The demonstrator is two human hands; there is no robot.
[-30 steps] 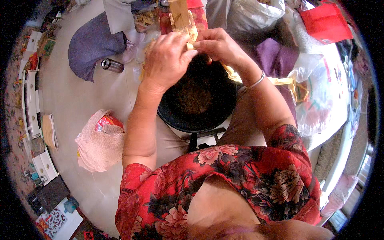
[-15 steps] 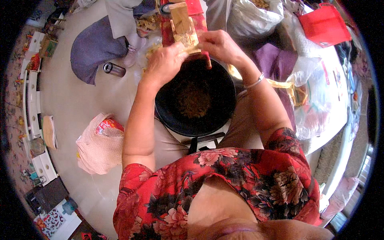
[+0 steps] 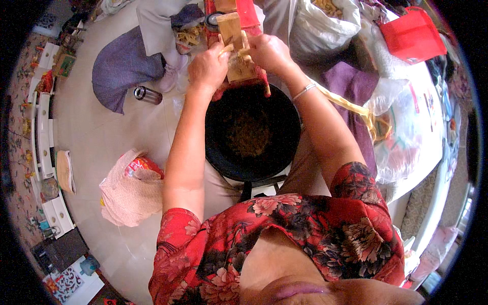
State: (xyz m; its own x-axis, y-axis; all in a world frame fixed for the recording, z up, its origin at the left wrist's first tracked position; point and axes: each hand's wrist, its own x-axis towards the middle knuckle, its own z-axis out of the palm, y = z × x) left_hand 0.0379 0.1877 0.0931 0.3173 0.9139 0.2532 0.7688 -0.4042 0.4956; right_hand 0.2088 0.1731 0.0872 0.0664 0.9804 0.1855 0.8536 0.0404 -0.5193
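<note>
My left hand (image 3: 207, 70) is closed, its thumb and fingertips pinching a pale yellow strip (image 3: 226, 49) beside a wooden block (image 3: 230, 30). On the block's other side my right hand (image 3: 271, 54) is also closed, with a short pale piece (image 3: 244, 52) at its fingertips. Block and hands are over a narrow wooden board (image 3: 240, 75) on a red-covered stand. Below the board's near end, between my legs, is a round black pan (image 3: 252, 165) with brown bits in its bottom. A long yellow strip (image 3: 345, 103) stretches from beside my right wrist to a clear plastic bag.
A clear plastic bag (image 3: 399, 147) and purple cloth (image 3: 351, 84) lie right, below a white sack (image 3: 325, 23) and red bag (image 3: 414, 35). On the left floor are a dark flask (image 3: 147, 95) and pink bag (image 3: 133, 195). Another person's leg (image 3: 155, 30) stands at far left.
Both hands have moved farther from me, from the board's near end up beside the wooden block. The long yellow strip by my right wrist shows more of its length.
</note>
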